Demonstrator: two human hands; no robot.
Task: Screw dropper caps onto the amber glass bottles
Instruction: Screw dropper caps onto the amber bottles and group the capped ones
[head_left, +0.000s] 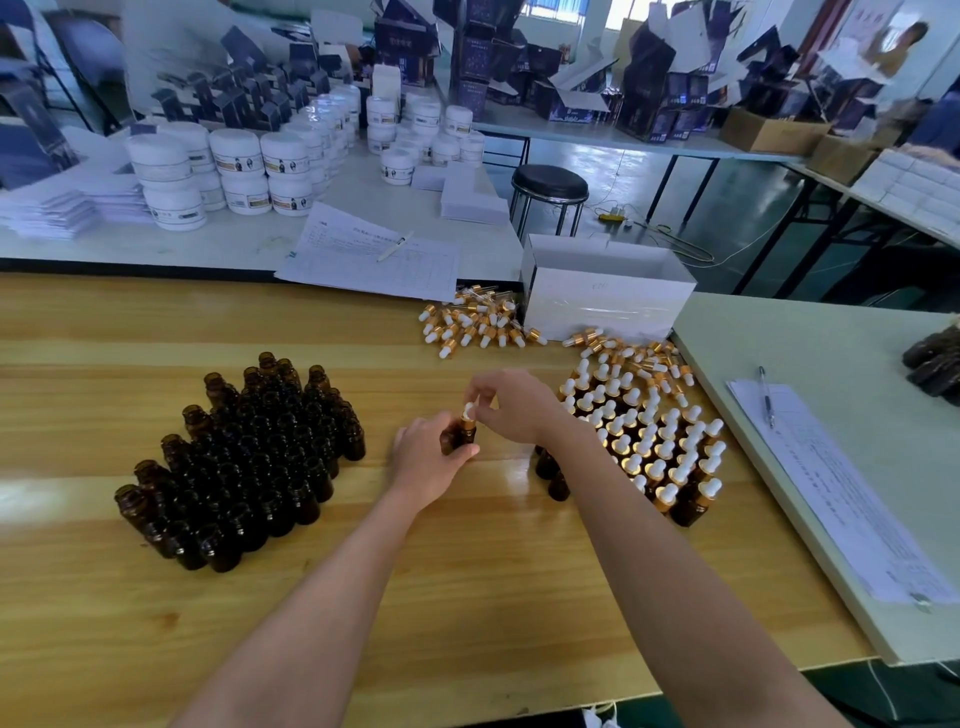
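My left hand grips an amber glass bottle upright over the middle of the wooden table. On its neck sits a dropper cap with a white bulb and gold collar, pinched by the fingertips of my right hand. A block of several open amber bottles stands to the left. Several capped bottles stand in a group to the right, partly hidden by my right forearm. Loose dropper caps lie in a heap at the back, with more beside the capped group.
A white cardboard box stands behind the loose caps. Paper forms with a pen overhang the far edge. A lower pale table on the right carries a clipboard sheet and pen. White jars crowd the back table.
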